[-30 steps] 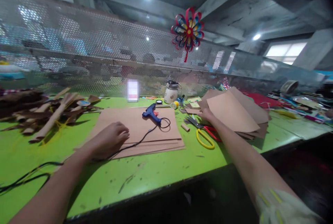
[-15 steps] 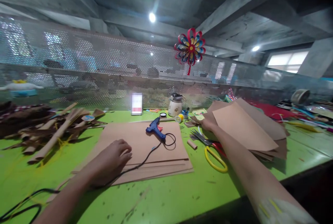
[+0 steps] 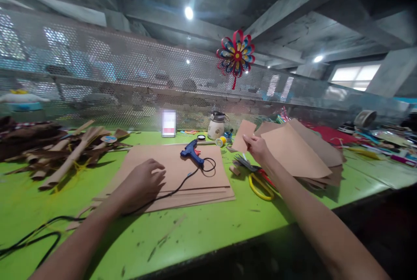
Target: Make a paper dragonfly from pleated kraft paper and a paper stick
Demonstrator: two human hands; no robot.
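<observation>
Between the fingers of my right hand [image 3: 257,146] is a small brown paper piece [image 3: 243,134], held up off the table. Below that hand lie scissors [image 3: 260,186] with yellow handles, and red-handled scissors [image 3: 267,177] partly under my wrist. My left hand [image 3: 145,180] is open, fingers loosely bent, over a stack of brown paper sheets [image 3: 208,180]; whether it touches them I cannot tell. A blue hot glue gun [image 3: 193,153] rests on the stack, its black cord [image 3: 174,192] running past my left hand. A short paper roll [image 3: 234,170] lies beside the scissors.
A pile of large brown sheets [image 3: 295,149] is on the right. Rolled and twisted brown paper [image 3: 76,152] heaps up at left. At the back stand a white jar [image 3: 216,127] and a lit phone [image 3: 168,123], before a perforated metal screen [image 3: 137,93]. A pinwheel ornament [image 3: 237,55] hangs above.
My right hand has lifted the small paper piece from the table beside the large sheets. My left hand stays nearly in place. The whole view has shifted slightly.
</observation>
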